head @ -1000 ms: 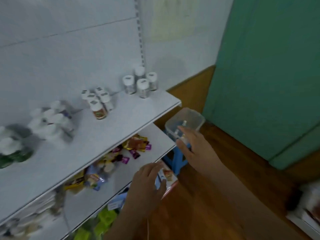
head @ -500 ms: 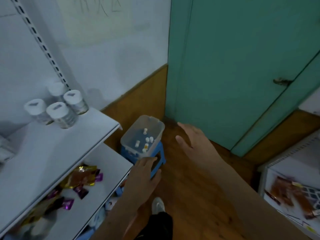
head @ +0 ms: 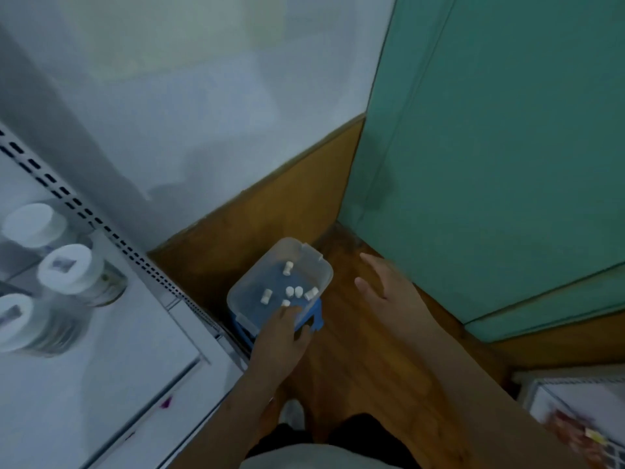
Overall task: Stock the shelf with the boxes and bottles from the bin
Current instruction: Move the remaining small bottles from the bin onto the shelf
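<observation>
1. Clear plastic forms the bin [head: 250, 286], which sits on a blue stool [head: 313, 318] on the wooden floor [head: 355, 350], right under the left hand's fingertips and to the left of the right hand.
2. The left hand [head: 280, 336] reaches down to the bin's near rim, fingers extended and loosely bent, gripping nothing that I can see; whether the tips touch the rim or a bottle is unclear.
3. The right hand [head: 389, 292] hovers beside the bin over the floor, palm spread and fingers straight, holding nothing.
4. Small white bottles [head: 292, 292] lie scattered on the bin's bottom, just beyond the left fingertips; most lie on their sides, and no boxes show among them.
5. Risk: the bin looks light and overhangs the small stool. A push on the near rim from the left hand could tip it or slide it off, spilling the bottles onto the floor.
6. Risk: the bottles are tiny and loose. A hurried pinch could roll one away or drop it on the way up, all the more because the view is blurred with head motion.
7. Risk: the shelf [head: 101, 367] stands to the left of the left hand, and its edge juts out close to that forearm. Rising fast could knock the arm against it.
8. Risk: white-capped jars [head: 71, 275] crowd the shelf's back corner, well left of both hands. Setting new bottles down carelessly there could topple them.
</observation>
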`<act>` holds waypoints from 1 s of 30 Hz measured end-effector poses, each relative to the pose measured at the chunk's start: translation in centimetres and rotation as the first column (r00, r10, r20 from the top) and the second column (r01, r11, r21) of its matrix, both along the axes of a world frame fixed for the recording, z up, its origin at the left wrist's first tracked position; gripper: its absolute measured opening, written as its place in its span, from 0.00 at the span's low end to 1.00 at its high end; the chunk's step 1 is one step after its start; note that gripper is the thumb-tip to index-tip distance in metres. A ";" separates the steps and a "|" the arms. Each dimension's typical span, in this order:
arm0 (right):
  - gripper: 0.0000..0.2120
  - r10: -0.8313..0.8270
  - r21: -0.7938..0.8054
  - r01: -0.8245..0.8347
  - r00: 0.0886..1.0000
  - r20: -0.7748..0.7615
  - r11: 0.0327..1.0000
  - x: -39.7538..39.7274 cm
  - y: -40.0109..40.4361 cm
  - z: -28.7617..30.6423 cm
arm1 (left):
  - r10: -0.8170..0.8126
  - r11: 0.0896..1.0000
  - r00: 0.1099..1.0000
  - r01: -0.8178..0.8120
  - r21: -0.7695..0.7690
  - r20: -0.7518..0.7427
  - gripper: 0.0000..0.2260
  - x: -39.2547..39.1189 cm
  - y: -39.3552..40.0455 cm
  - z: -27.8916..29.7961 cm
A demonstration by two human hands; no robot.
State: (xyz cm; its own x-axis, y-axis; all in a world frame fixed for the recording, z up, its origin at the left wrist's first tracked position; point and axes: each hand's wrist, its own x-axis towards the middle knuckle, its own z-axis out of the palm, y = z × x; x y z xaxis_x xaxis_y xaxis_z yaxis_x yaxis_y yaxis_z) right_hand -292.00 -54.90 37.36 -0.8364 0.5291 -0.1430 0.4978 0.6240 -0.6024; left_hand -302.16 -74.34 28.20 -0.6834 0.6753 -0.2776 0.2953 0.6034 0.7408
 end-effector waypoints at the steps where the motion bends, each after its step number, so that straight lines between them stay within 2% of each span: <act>1: 0.26 0.024 -0.009 -0.024 1.000 0.014 1.000 -1.2 0.8 -0.6 | 0.017 1.000 1.000 -0.017 -0.017 0.010 0.16 -0.7 0.4 -0.4; 5: 0.24 0.108 -0.087 -0.099 0.989 0.104 0.991 -6.2 4.1 -3.5 | 0.180 0.981 0.972 -0.165 -0.106 0.153 0.16 -3.7 1.2 -2.8; 8: 0.17 0.183 -0.202 -0.151 0.972 0.146 0.968 -10.0 6.9 -5.8 | 0.324 0.936 0.926 -0.285 -0.205 0.193 0.22 -5.3 1.1 -5.3; 10: 0.16 0.261 -0.257 -0.214 0.952 0.162 0.942 -12.3 8.5 -7.7 | 0.442 0.883 0.869 -0.378 -0.277 0.222 0.21 -6.1 1.4 -7.0; 13: 0.18 0.361 -0.297 -0.291 0.907 0.217 0.910 -15.4 10.6 -11.5 | 0.615 0.779 0.739 -0.519 -0.351 0.273 0.19 -6.7 2.7 -8.8; 15: 0.16 0.436 -0.305 -0.353 0.859 0.270 0.884 -17.3 11.8 -13.5 | 0.690 0.715 0.666 -0.569 -0.406 0.282 0.21 -6.8 4.2 -10.2; 19: 0.21 0.568 -0.287 -0.493 0.758 0.320 0.821 -21.1 13.1 -19.1 | 0.769 0.633 0.567 -0.616 -0.468 0.293 0.23 -7.3 7.2 -14.4; 21: 0.21 0.623 -0.288 -0.553 0.709 0.332 0.782 -23.0 13.1 -22.7 | 0.785 0.613 0.552 -0.623 -0.486 0.282 0.19 -7.8 8.5 -16.9; 23: 0.22 0.696 -0.289 -0.636 0.613 0.374 0.715 -24.4 12.8 -26.8 | 0.789 0.606 0.548 -0.624 -0.492 0.277 0.17 -8.4 9.5 -19.7; 25: 0.24 0.729 -0.281 -0.683 0.557 0.398 0.674 -25.4 12.1 -30.7 | 0.795 0.599 0.543 -0.635 -0.489 0.269 0.16 -9.1 10.3 -22.7; 27: 0.25 0.766 -0.297 -0.719 0.508 0.393 0.629 -26.1 11.3 -34.6 | 0.811 0.575 0.529 -0.647 -0.500 0.250 0.15 -9.8 10.9 -25.8; 30: 0.24 0.838 -0.295 -0.811 0.379 0.393 0.505 -26.9 10.1 -40.4 | 0.821 0.546 0.527 -0.612 -0.572 0.220 0.18 -11.3 11.4 -30.5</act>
